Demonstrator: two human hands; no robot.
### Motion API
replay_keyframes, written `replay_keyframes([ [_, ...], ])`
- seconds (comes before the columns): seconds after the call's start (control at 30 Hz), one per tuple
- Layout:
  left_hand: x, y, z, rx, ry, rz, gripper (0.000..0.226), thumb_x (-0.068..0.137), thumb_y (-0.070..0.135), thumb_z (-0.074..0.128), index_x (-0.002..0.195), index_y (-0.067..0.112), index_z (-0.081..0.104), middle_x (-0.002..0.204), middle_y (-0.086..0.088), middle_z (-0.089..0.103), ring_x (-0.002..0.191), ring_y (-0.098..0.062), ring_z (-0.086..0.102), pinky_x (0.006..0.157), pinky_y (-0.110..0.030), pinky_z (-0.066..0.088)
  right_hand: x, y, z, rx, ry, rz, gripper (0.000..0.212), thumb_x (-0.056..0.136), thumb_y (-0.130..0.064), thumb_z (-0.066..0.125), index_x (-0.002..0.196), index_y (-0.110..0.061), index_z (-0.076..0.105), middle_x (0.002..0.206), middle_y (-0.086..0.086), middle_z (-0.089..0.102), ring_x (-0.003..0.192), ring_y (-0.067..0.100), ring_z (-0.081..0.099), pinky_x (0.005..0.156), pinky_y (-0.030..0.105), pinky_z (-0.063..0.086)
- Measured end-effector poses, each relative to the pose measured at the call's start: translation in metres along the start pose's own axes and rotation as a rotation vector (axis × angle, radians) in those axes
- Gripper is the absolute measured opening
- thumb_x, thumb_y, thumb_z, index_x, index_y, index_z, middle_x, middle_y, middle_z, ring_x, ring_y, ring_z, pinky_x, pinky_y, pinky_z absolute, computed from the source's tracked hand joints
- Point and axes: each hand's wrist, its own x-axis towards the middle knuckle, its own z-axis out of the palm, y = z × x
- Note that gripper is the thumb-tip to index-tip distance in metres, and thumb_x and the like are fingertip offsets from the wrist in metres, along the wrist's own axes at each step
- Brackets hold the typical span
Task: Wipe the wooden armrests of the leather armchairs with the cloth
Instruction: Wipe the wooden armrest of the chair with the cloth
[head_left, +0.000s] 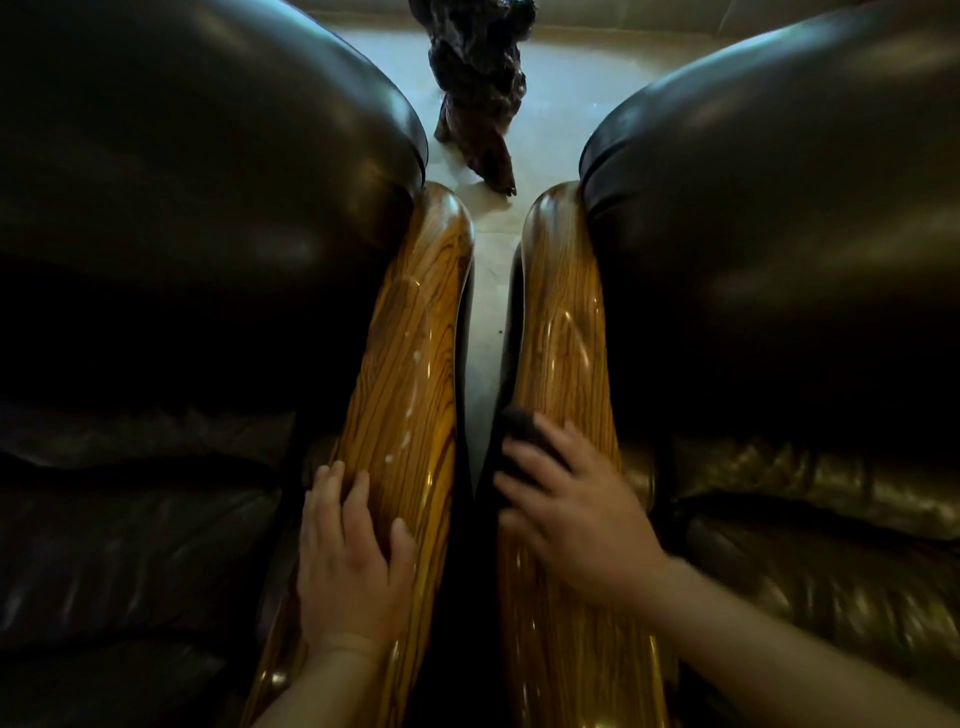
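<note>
Right hand (574, 512) seemingly pressing cloth (522, 441)

2 leather armchairs (182, 234) (779, 234), 2 wooden armrests (410, 364) (561, 338), 2 hands (348, 566) (576, 519), 1 cloth (522, 441), 1 carving (475, 88).

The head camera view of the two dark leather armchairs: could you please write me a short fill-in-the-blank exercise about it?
1. The dark cloth is under the ____ hand.
2. The bare left hand rests flat on the glossy striped ____ armrest.
3. Pale specks dot the ____ armrest.
4. The two armrests are ____ by a narrow gap.

Missing words: right; wooden; left; separated
</note>
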Motion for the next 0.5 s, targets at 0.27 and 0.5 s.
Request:
replay_keyframes([
  [0.27, -0.001, 0.000, 0.000, -0.043, -0.014, -0.035, 0.057, 0.092, 0.048, 0.036, 0.141, 0.017, 0.040, 0.157, -0.005, 0.027, 0.148, -0.027, 0.023, 0.111, -0.054, 0.035, -0.003, 0.024, -0.005, 0.084, 0.085, 0.273, 0.050, 0.104, -0.053, 0.028, 0.150, -0.034, 0.038, 0.163, -0.001, 0.028, 0.153, 0.030, 0.013, 0.120, 0.054, 0.021],
  [0.5, -0.002, 0.000, -0.001, -0.085, -0.002, -0.010, 0.057, 0.093, 0.048, 0.037, 0.140, 0.016, 0.040, 0.156, -0.006, 0.028, 0.147, -0.028, 0.024, 0.111, -0.053, 0.034, 0.018, 0.003, 0.004, -0.003, 0.134, 0.434, 0.053, 0.104, -0.055, 0.019, 0.150, -0.033, 0.034, 0.162, 0.000, 0.028, 0.151, 0.031, 0.015, 0.122, 0.052, 0.015],
])
